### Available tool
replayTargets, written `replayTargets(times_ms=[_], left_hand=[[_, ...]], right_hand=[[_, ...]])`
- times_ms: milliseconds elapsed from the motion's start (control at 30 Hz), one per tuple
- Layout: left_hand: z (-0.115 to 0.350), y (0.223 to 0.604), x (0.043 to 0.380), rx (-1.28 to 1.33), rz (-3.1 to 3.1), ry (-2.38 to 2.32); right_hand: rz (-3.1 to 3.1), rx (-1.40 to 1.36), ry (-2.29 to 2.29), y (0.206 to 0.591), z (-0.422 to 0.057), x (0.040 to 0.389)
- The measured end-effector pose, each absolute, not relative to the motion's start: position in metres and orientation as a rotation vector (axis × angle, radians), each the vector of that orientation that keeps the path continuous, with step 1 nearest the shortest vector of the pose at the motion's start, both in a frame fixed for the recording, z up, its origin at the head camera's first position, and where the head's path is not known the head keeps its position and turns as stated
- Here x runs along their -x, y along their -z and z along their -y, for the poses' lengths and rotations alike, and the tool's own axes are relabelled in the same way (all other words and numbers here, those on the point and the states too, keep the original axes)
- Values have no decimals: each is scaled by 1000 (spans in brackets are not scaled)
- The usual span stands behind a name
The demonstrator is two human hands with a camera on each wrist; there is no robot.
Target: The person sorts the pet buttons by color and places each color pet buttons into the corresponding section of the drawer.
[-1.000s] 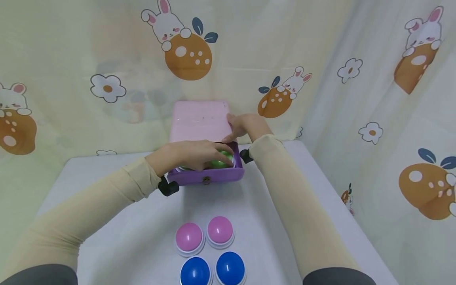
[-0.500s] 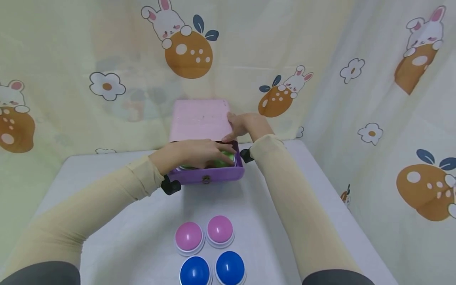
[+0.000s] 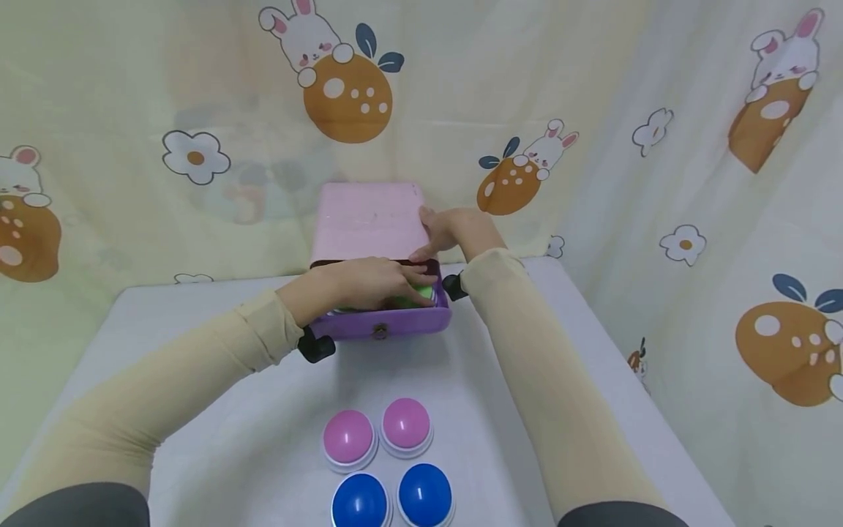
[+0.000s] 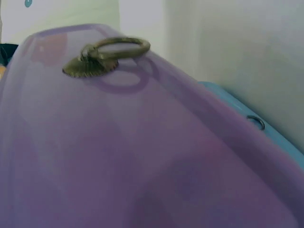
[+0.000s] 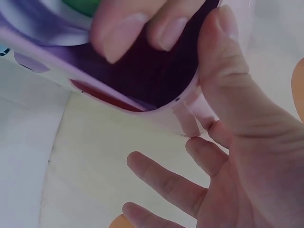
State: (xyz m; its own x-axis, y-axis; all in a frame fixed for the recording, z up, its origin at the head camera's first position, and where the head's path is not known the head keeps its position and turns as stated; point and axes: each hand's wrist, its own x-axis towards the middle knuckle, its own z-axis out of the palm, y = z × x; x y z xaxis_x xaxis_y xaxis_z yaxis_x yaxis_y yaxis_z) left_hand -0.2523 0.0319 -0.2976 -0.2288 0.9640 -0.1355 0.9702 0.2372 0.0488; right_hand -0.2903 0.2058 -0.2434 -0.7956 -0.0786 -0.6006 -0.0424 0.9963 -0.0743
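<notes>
A purple box [image 3: 342,328] with a raised pink lid [image 3: 372,219] stands at the back of the table. My left hand [image 3: 369,284] reaches into it over a green-domed button [image 3: 403,301] with a white base. In the right wrist view, two left fingertips [image 5: 122,38] come down past the white base [image 5: 47,28]; the left thumb is hidden. My right hand [image 3: 457,230] holds the lid's lower right edge, thumb [image 5: 228,61] on the inner side and the other fingers spread behind. The left wrist view shows the box's purple front with a brass ring [image 4: 126,47].
Two pink-domed buttons [image 3: 347,437] and two blue-domed buttons [image 3: 359,502] sit near the front of the white table [image 3: 263,424]. A patterned curtain [image 3: 448,95] hangs behind the box. A light blue edge [image 4: 256,114] with a small ring shows in the left wrist view.
The left hand has shifted slightly to the right inside the box, its fingers covering more of the green dome. The right hand and lid stay in place.
</notes>
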Motion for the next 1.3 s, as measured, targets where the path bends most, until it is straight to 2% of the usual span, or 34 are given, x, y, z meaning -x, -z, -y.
replayTargets(times_ms=[533, 700, 867, 967, 1200, 1300], left_hand=[[-12, 286, 235, -1749, -2538, 163], [14, 279, 227, -1770, -2685, -12], [48, 285, 217, -1845, -2801, -379], [69, 293, 207, -1717, -2906, -564], [98, 320, 186, -1088, -3114, -920], [102, 335, 187, -917, -3113, -989]], right_hand=[[-2500, 64, 98, 244, -203, 290], [-2501, 75, 74, 243, -203, 292], [-2511, 106, 78, 243, -203, 291], [-2511, 92, 109, 243, -203, 290], [-2504, 62, 149, 243, -204, 289], [-2511, 72, 145, 245, -205, 291]])
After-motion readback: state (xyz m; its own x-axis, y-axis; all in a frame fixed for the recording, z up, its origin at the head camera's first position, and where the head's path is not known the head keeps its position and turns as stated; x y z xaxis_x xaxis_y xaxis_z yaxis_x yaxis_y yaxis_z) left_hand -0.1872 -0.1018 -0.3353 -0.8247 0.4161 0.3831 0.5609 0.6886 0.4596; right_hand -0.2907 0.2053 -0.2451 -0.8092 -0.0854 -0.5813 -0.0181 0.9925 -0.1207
